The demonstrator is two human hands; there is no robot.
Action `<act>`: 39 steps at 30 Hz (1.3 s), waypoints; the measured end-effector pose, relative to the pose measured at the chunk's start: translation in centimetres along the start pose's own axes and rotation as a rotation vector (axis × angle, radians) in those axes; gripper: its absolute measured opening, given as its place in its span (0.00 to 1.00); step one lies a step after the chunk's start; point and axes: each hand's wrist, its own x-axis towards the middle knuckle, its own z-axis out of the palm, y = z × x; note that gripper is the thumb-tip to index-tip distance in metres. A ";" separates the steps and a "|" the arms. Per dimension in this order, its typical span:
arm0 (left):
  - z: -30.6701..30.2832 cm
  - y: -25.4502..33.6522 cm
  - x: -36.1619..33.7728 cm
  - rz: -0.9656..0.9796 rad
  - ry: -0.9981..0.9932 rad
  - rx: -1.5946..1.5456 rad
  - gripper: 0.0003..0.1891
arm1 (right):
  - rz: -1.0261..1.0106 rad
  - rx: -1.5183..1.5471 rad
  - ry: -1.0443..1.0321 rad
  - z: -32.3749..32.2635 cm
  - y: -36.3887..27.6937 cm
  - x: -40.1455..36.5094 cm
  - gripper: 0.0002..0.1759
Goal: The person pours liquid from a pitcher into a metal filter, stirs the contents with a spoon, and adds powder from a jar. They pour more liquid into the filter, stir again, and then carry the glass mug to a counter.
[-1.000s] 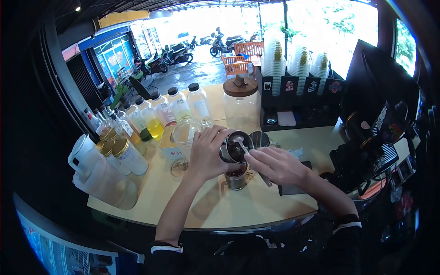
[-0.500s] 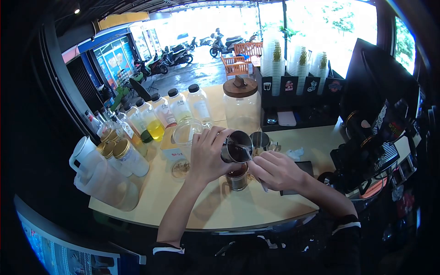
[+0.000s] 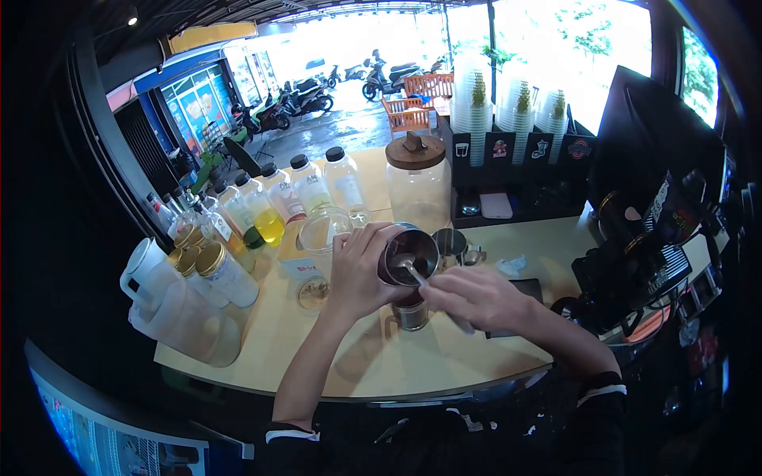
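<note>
My left hand (image 3: 359, 274) is wrapped round a metal cup (image 3: 419, 242), which is tilted so that its dark inside faces me. Inside the cup rests the bowl of a metal spoon (image 3: 413, 271). My right hand (image 3: 482, 298) grips the spoon's handle, just right of the cup. Directly under the cup, a small glass (image 3: 411, 317) stands on the counter, its upper part hidden by the cup and my fingers. Behind my right hand is another dark round metal vessel (image 3: 451, 242). A clear plastic cup (image 3: 321, 230) stands behind my left hand.
Several bottles (image 3: 270, 226) line the left back of the wooden counter (image 3: 444, 365). A plastic pitcher (image 3: 186, 317) and gold-lidded jars (image 3: 230, 274) stand at left. Behind are a wooden-lidded jar (image 3: 418, 190) and a cup rack (image 3: 520, 170). Black equipment (image 3: 627, 278) stands at right.
The spoon's bowl now shows inside the metal cup, and my right hand has shifted slightly with it. The cup's opening has turned more toward me. My left hand has hardly moved.
</note>
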 end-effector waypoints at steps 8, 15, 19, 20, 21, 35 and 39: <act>-0.2 -0.1 -0.3 -0.048 -0.039 -0.077 0.43 | 0.001 0.023 0.001 0.0 0.1 0.0 0.27; -0.2 -0.7 -0.5 -0.072 -0.044 -0.168 0.43 | 0.059 0.070 0.040 0.1 0.4 -0.1 0.27; 0.0 -1.4 -0.6 -0.074 -0.092 -0.212 0.43 | 0.063 0.078 0.016 0.0 0.7 -0.2 0.26; -0.1 -1.5 -0.6 -0.083 -0.107 -0.227 0.44 | 0.100 0.057 0.057 0.2 1.0 -0.3 0.25; -0.1 -1.6 -0.6 -0.083 -0.106 -0.226 0.44 | 0.098 0.056 0.057 0.0 0.8 -0.2 0.25; -0.6 -2.1 -0.2 0.017 -0.124 -0.255 0.43 | 0.247 0.343 0.041 -0.4 0.1 0.1 0.16; -0.8 -2.1 0.0 0.034 -0.128 -0.250 0.43 | 0.336 0.470 -0.003 -0.7 0.6 0.4 0.13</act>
